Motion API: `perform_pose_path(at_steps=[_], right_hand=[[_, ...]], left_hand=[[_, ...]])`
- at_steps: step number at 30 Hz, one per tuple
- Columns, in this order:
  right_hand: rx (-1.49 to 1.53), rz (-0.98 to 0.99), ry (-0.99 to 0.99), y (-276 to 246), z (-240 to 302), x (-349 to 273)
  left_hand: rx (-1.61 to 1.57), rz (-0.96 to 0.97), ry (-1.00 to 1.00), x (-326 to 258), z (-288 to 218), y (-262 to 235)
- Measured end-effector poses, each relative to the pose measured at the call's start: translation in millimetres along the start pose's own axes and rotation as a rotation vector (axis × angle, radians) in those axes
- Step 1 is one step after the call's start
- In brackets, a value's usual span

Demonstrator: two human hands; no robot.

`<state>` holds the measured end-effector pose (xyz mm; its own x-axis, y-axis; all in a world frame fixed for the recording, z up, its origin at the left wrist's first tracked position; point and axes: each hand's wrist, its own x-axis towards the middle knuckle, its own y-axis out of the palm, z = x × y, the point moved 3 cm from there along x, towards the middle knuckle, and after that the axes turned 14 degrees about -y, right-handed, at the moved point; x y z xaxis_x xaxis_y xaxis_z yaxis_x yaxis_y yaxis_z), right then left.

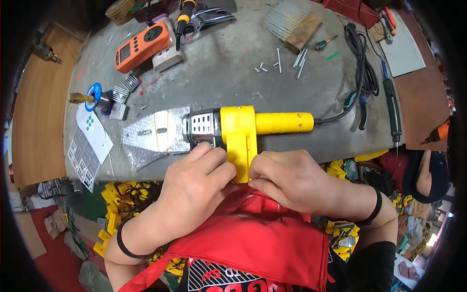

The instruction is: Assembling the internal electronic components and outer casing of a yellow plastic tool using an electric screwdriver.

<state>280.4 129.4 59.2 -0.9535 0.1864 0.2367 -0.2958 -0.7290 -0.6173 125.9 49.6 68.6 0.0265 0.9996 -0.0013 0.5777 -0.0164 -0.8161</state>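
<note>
A yellow plastic pipe welder (282, 123) lies across the front of the grey table, its handle to the right and its black neck to the left. Its flat metal heating plate (151, 130) is wrapped in bubble film with a thin yellow band around it. From the body a yellow block (238, 158) juts toward me, over the table's front edge. My left hand (197, 175) is closed at the block's left side, fingers curled. At its right side my right hand (287, 177) pinches close to the edge. The fingertips of both are partly hidden.
Behind lie an orange meter (145, 46), a wooden-backed brush (301, 31), several long screws (300, 63) and a small screwdriver (325, 44). Right are a coiled black cable (362, 63) and a soldering iron (391, 107). A solder spool (99, 100) stands left. Yellow parts (113, 214) fill space below the table.
</note>
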Motion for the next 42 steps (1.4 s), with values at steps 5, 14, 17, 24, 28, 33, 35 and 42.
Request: perform_pose_path(at_steps=[5, 14, 17, 24, 28, 33, 35, 42], right_hand=[[0.314, -0.017, 0.321, -25.9, -17.1, -5.4], [-0.63, -0.072, 0.372, -120.4, -126.8, 43.2], [-0.773, 0.028, 0.436, -119.1, -156.6, 67.6], [-0.675, 0.017, 0.401, -138.8, -141.5, 61.1], [-0.686, 0.067, 0.115, -123.7, -133.6, 12.4], [-0.827, 0.232, -0.09, -107.7, -128.6, 9.3], [-0.843, 0.242, -0.106, -103.2, -115.8, 8.3], [0.256, -0.387, 0.006, -62.9, -10.3, 9.4]], left_hand=[[-0.037, 0.129, -0.044, 5.5, -2.6, -4.5], [-0.042, -0.084, -0.056, 57.8, 11.1, -36.8], [0.017, -0.088, -0.018, 69.7, 5.5, -36.4], [0.011, -0.11, -0.066, 73.1, 22.1, -33.4], [-0.046, -0.14, -0.089, 73.2, 26.4, -36.7], [-0.052, -0.156, -0.041, 70.1, 16.5, -34.8], [-0.012, -0.156, 0.015, 67.6, 10.6, -33.3], [-0.482, -0.051, -0.079, 60.4, -18.9, -18.5]])
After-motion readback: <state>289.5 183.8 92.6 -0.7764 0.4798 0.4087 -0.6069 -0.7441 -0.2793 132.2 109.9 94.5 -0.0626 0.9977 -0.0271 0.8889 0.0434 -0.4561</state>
